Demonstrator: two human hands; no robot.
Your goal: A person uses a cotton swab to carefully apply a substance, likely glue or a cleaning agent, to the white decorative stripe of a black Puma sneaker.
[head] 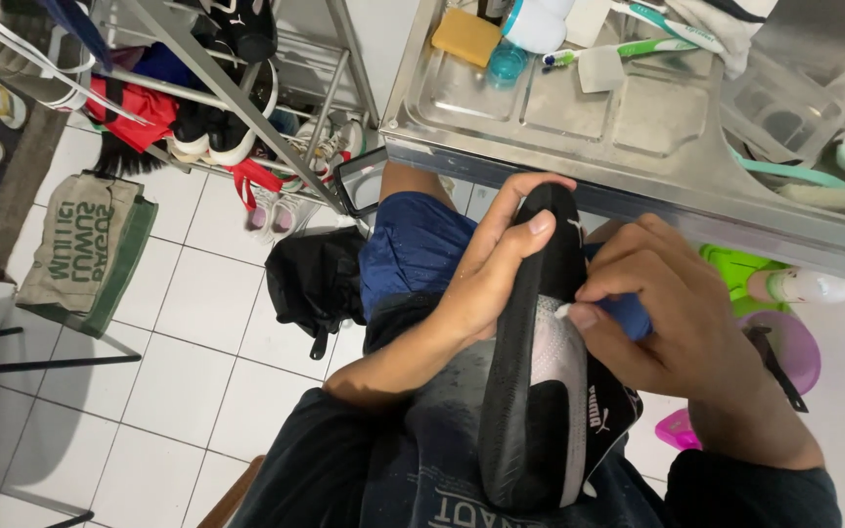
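Note:
A black sneaker (540, 391) with a grey-white side panel lies sole-up across my lap, toe pointing toward the metal counter. My left hand (496, 269) wraps around its front part, thumb on the toe. My right hand (667, 313) pinches a small blue object (628, 315) with a white tip and presses it against the shoe's side panel near the middle.
A stainless steel counter (501, 147) ahead holds a yellow sponge (465, 36), toothbrushes (628, 47), and clear containers (784, 112). A shoe rack (237, 108) with several shoes stands to the left, a black bag (315, 279) on the tiled floor, pink tubs (784, 347) at right.

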